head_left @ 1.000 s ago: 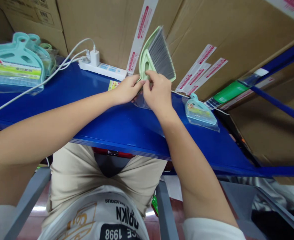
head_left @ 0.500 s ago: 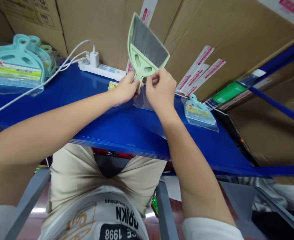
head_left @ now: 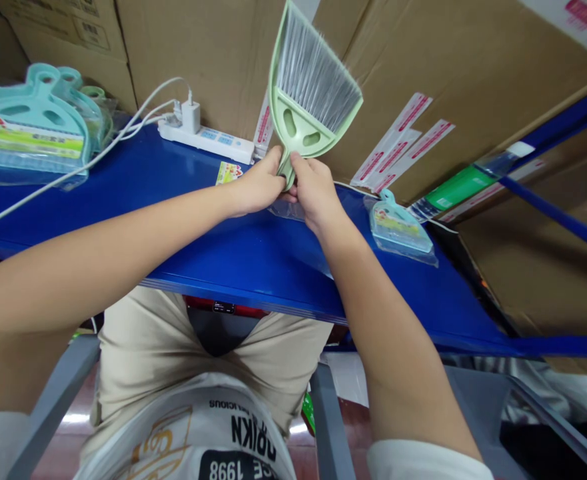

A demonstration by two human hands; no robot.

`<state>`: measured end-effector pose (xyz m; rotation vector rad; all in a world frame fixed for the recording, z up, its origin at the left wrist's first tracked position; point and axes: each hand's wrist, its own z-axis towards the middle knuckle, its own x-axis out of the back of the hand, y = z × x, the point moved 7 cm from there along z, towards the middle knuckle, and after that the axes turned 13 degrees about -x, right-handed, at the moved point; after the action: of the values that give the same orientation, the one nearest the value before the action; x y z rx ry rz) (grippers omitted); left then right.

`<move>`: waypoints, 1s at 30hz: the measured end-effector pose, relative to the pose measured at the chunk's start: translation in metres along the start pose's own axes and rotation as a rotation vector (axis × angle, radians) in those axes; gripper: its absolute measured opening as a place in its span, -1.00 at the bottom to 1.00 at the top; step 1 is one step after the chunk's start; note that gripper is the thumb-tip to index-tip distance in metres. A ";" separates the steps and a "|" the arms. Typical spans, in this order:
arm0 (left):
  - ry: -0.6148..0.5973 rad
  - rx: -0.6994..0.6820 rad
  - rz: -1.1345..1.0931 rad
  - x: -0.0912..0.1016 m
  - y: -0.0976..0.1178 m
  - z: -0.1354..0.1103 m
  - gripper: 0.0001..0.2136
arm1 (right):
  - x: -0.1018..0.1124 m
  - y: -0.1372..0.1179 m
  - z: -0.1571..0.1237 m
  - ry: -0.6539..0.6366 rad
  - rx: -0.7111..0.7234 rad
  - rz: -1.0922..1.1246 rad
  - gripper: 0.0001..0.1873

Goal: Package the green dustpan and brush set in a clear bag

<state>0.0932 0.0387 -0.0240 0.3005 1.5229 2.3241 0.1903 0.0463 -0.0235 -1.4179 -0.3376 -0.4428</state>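
A small light-green hand broom (head_left: 300,130) with grey bristles is held upright above the blue table (head_left: 253,253), a matching green dustpan rim showing around the bristles. My left hand (head_left: 263,180) is closed around the handle from the left, its thumb across the front. From the right, my right hand (head_left: 313,187) grips the same handle near its top, thumb close to the broom's neck. The fingers behind the handle are mostly hidden. Below the hands lies a clear plastic bag (head_left: 290,210), and a small printed card (head_left: 229,173) rests left of them.
At the left lie blue dustpan sets (head_left: 33,127) in plastic, with a white cable (head_left: 108,143) running past. A power strip (head_left: 208,141) stands along the cardboard boxes (head_left: 198,53). To the right are a small packaged blue dustpan set (head_left: 400,227) and a green-labelled bottle (head_left: 466,183).
The broom has risen and shifted slightly right, its bristles now facing me more brightly. My right hand has moved down and closed in on the handle beside my left hand.
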 end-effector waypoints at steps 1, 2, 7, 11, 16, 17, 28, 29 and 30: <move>-0.012 -0.005 0.012 0.000 -0.001 0.000 -0.51 | 0.000 0.001 -0.001 -0.007 -0.021 0.021 -0.44; -0.028 -0.009 0.020 -0.001 -0.001 0.000 -0.49 | 0.000 0.002 -0.002 -0.010 -0.046 0.045 -0.43; -0.096 0.020 0.067 -0.002 -0.003 -0.003 -0.47 | 0.003 0.010 -0.001 0.020 -0.137 0.162 -0.50; -0.103 0.044 0.057 0.001 0.002 -0.002 -0.54 | 0.016 0.012 0.006 0.075 -0.126 0.162 -0.63; 0.203 0.112 -0.071 0.041 0.015 0.008 -0.73 | 0.048 0.002 0.003 0.102 -0.110 0.198 -0.91; 0.286 0.120 -0.102 0.053 0.018 0.009 -0.78 | 0.053 -0.001 0.000 0.093 -0.103 0.202 -0.91; 0.222 0.118 -0.032 0.097 0.030 0.023 -0.52 | 0.049 -0.007 -0.017 -0.126 -0.146 0.253 -0.75; 0.240 0.135 -0.003 0.098 0.025 0.023 -0.62 | 0.049 -0.007 -0.017 -0.148 -0.156 0.254 -0.76; 0.262 0.149 0.030 0.100 0.021 0.024 -0.74 | 0.050 -0.006 -0.018 -0.165 -0.166 0.256 -0.77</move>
<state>0.0067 0.0904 0.0034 0.0563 1.8315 2.3510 0.2299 0.0234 0.0036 -1.6399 -0.2513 -0.1470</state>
